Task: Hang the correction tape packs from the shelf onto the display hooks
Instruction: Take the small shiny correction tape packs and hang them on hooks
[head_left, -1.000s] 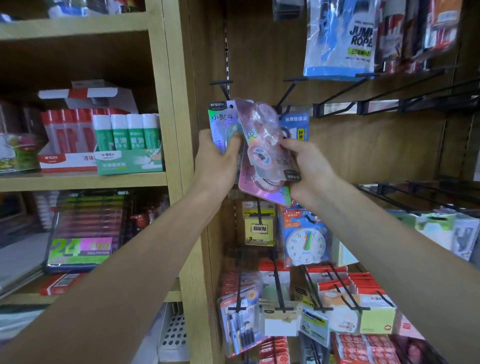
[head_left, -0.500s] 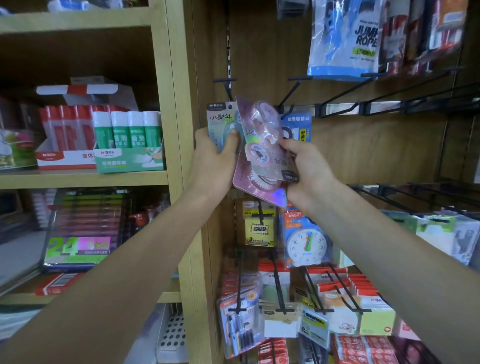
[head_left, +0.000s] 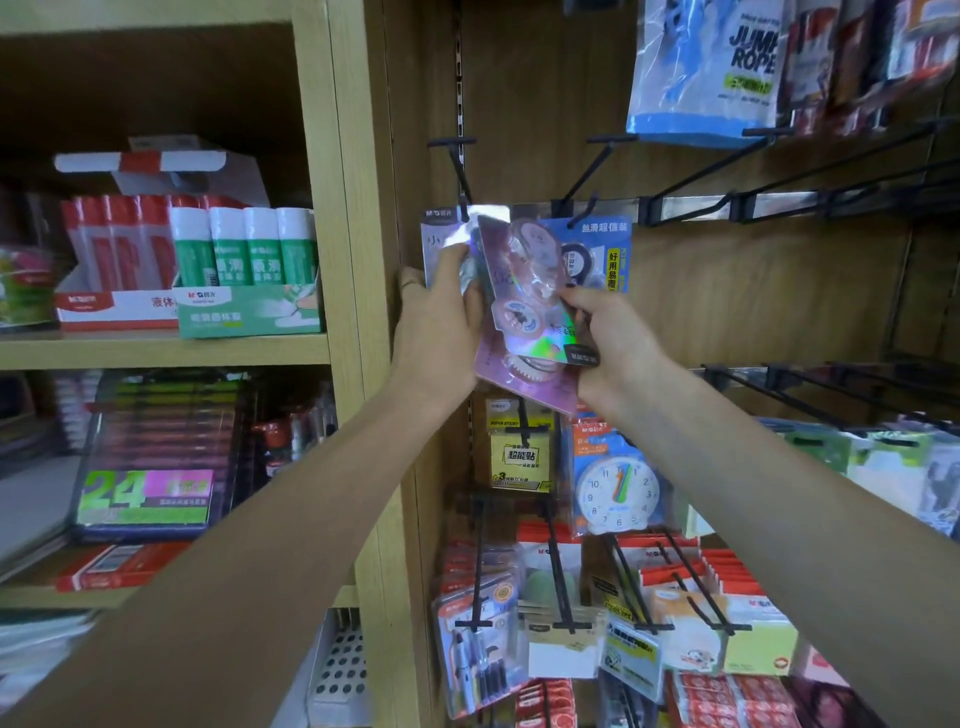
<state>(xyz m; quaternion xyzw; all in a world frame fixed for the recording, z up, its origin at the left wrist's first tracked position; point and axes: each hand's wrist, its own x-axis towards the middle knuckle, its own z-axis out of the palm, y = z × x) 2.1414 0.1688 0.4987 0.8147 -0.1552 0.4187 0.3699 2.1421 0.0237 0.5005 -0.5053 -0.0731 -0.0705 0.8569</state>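
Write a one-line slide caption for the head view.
Both hands, left hand and right hand, hold pink correction tape packs up below a black display hook.

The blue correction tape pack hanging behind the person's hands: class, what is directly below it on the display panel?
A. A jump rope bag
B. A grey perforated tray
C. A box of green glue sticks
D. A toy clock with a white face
D: the toy clock with a white face hangs directly under the blue correction tape pack.
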